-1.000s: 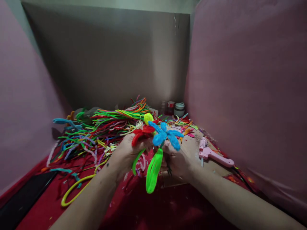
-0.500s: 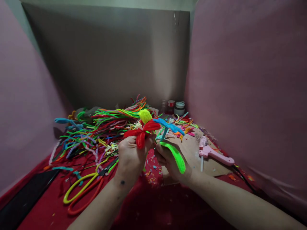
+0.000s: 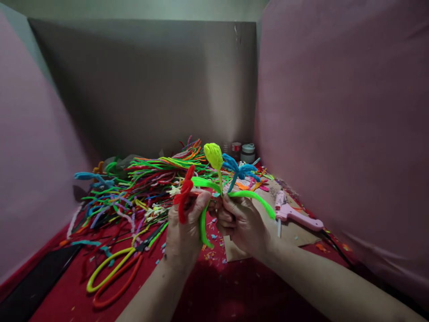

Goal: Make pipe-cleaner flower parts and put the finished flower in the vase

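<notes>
My left hand [image 3: 186,223] is closed around the pinkish stem of a red pipe-cleaner flower [image 3: 183,195], whose petals tilt to the left. My right hand [image 3: 239,219] pinches the stems of a yellow pipe-cleaner bud [image 3: 213,154] and a blue pipe-cleaner flower [image 3: 239,171], both upright. Long green fuzzy leaves fan out from the join: one green leaf [image 3: 256,198] arches over my right hand, another green leaf [image 3: 203,226] hangs between the hands. Both sets of fingertips meet at the stems, and the exact joint is hidden behind them.
A heap of coloured pipe cleaners [image 3: 161,167] spreads at the back left. Scissors [image 3: 114,279] with yellow and red handles lie in front of it. To the right, a pink glue gun [image 3: 296,214] rests on cardboard [image 3: 295,239]. Jars [image 3: 248,153] stand at the back; pink panels flank the sides.
The red flower has swung left and tipped sideways in my left hand. The yellow bud now stands upright beside the blue flower, which has turned, and the green leaves have spread apart.
</notes>
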